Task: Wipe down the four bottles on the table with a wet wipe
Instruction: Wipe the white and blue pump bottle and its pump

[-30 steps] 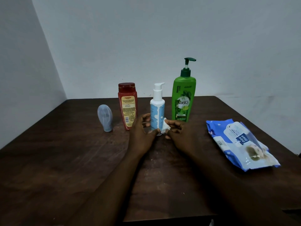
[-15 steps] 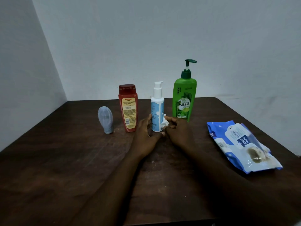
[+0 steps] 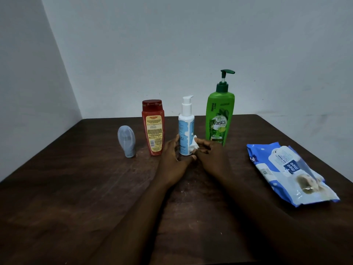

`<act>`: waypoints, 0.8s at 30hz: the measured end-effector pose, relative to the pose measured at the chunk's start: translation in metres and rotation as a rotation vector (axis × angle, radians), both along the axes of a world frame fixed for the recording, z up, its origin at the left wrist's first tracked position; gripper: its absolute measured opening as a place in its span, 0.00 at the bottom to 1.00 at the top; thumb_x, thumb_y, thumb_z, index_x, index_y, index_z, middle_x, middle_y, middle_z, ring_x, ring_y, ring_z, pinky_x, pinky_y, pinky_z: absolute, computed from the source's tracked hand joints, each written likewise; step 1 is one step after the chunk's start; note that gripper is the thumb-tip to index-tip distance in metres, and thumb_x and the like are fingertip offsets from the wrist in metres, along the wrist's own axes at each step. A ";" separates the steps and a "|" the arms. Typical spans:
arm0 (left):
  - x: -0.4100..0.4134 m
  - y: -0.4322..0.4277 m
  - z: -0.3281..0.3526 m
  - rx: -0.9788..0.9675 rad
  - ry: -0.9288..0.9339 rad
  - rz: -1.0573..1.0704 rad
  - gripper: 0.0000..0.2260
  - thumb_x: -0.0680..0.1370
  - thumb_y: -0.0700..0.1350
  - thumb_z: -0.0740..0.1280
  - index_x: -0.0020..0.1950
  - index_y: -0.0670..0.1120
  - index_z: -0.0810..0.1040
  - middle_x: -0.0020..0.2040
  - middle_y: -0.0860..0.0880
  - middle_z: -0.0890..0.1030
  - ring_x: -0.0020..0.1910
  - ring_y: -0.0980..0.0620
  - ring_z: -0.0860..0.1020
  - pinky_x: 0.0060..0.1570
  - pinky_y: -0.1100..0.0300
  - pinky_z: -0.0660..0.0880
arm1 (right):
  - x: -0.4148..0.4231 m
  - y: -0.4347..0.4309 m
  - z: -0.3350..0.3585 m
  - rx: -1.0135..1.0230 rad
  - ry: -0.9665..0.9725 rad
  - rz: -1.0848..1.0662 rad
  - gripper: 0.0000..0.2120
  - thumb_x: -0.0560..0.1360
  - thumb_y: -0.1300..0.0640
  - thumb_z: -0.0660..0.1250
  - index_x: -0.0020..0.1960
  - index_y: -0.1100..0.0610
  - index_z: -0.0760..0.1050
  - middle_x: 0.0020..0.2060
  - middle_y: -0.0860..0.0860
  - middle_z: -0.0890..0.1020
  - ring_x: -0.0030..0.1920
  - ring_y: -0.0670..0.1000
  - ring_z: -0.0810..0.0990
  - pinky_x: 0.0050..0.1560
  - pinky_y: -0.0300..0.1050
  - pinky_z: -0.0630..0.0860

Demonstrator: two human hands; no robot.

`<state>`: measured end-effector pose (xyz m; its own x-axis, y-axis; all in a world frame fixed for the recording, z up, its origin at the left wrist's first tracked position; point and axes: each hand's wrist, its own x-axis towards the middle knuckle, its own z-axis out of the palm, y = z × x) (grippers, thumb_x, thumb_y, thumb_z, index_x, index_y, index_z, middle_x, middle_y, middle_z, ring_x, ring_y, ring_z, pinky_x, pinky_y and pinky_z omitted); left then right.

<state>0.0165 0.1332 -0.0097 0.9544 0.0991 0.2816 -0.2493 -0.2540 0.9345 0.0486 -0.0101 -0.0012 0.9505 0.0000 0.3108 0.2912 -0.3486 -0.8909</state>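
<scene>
So the left hand is cupped loosely round the left side of the white pump bottle, thumb at its base, steadying it. The right hand pinches a scrunched wet wipe against the bottle's right side, low down. The bottle stands upright, so I'd guess the stroke runs up its length. The green bottle sits just right of it, slightly behind.

The wet wipe now sits higher against the white pump bottle than a second ago; the right hand seems raised slightly with it.
</scene>
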 end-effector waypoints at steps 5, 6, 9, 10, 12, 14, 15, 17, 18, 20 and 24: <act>-0.001 0.000 0.001 0.009 -0.004 0.016 0.41 0.71 0.42 0.78 0.79 0.48 0.60 0.75 0.51 0.69 0.67 0.58 0.71 0.67 0.60 0.71 | -0.002 -0.001 0.000 0.003 -0.014 0.007 0.20 0.74 0.62 0.73 0.66 0.55 0.79 0.56 0.49 0.85 0.51 0.42 0.84 0.58 0.43 0.80; -0.002 0.000 0.002 0.007 0.000 0.015 0.41 0.71 0.42 0.78 0.80 0.48 0.60 0.75 0.52 0.69 0.67 0.58 0.71 0.66 0.61 0.70 | -0.002 -0.001 0.000 0.000 -0.017 0.008 0.20 0.74 0.62 0.73 0.66 0.55 0.79 0.56 0.49 0.85 0.51 0.42 0.84 0.58 0.41 0.80; -0.002 0.000 0.002 0.007 0.000 0.019 0.42 0.71 0.42 0.78 0.80 0.49 0.60 0.75 0.51 0.68 0.67 0.58 0.71 0.66 0.60 0.71 | -0.002 -0.002 0.000 0.001 -0.023 0.013 0.20 0.75 0.63 0.72 0.66 0.55 0.79 0.57 0.49 0.84 0.52 0.42 0.84 0.54 0.34 0.79; -0.002 0.000 0.002 0.009 -0.001 0.019 0.42 0.71 0.42 0.78 0.80 0.49 0.60 0.75 0.51 0.68 0.67 0.58 0.71 0.67 0.60 0.71 | -0.002 -0.002 0.000 0.002 -0.024 0.013 0.20 0.75 0.63 0.72 0.66 0.55 0.78 0.57 0.49 0.84 0.52 0.42 0.84 0.55 0.35 0.80; -0.001 0.000 0.001 0.014 0.002 0.016 0.42 0.71 0.42 0.78 0.80 0.48 0.60 0.75 0.51 0.68 0.67 0.57 0.71 0.67 0.60 0.71 | -0.001 -0.002 0.000 -0.002 -0.023 0.007 0.20 0.75 0.63 0.72 0.66 0.55 0.79 0.57 0.49 0.85 0.52 0.42 0.84 0.58 0.40 0.80; -0.001 0.000 0.001 0.026 0.003 0.017 0.42 0.71 0.42 0.78 0.80 0.49 0.60 0.75 0.52 0.68 0.68 0.57 0.71 0.68 0.58 0.71 | 0.000 -0.003 0.000 -0.009 -0.023 0.005 0.20 0.75 0.63 0.72 0.66 0.54 0.79 0.57 0.48 0.85 0.52 0.41 0.84 0.59 0.44 0.80; 0.001 0.000 0.000 0.035 -0.005 0.019 0.42 0.71 0.43 0.78 0.80 0.49 0.60 0.75 0.52 0.68 0.69 0.57 0.71 0.70 0.55 0.71 | -0.001 -0.003 0.000 -0.010 -0.022 0.004 0.20 0.74 0.63 0.72 0.65 0.54 0.79 0.56 0.48 0.85 0.51 0.41 0.84 0.59 0.46 0.81; 0.001 0.001 -0.001 0.052 -0.010 0.020 0.42 0.70 0.45 0.79 0.80 0.50 0.60 0.75 0.51 0.68 0.70 0.55 0.72 0.70 0.51 0.71 | -0.001 -0.004 0.001 -0.004 -0.022 0.008 0.20 0.74 0.63 0.73 0.65 0.53 0.79 0.55 0.48 0.86 0.50 0.41 0.84 0.58 0.48 0.81; 0.001 0.000 -0.001 0.051 -0.007 0.023 0.43 0.70 0.45 0.79 0.80 0.50 0.60 0.75 0.52 0.68 0.70 0.55 0.72 0.70 0.51 0.71 | -0.001 -0.005 0.001 0.000 -0.022 0.010 0.20 0.74 0.63 0.73 0.65 0.53 0.80 0.55 0.48 0.86 0.50 0.42 0.85 0.58 0.48 0.81; -0.002 -0.002 0.002 0.039 -0.025 0.058 0.41 0.71 0.45 0.78 0.79 0.49 0.60 0.74 0.53 0.69 0.69 0.56 0.72 0.69 0.56 0.72 | -0.002 -0.006 0.002 0.015 -0.023 0.008 0.20 0.74 0.64 0.72 0.65 0.53 0.80 0.54 0.46 0.86 0.50 0.40 0.84 0.58 0.46 0.81; -0.015 -0.001 0.015 0.082 -0.256 0.287 0.25 0.75 0.38 0.72 0.70 0.51 0.72 0.61 0.55 0.76 0.55 0.60 0.76 0.50 0.70 0.75 | -0.007 -0.010 0.005 0.084 -0.064 -0.012 0.19 0.75 0.66 0.71 0.64 0.55 0.80 0.51 0.46 0.85 0.48 0.40 0.84 0.55 0.41 0.81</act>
<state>0.0013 0.1320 0.0055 0.7890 0.3184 0.5255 -0.3802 -0.4189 0.8246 0.0418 -0.0198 0.0039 0.9285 -0.0401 0.3691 0.3446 -0.2769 -0.8970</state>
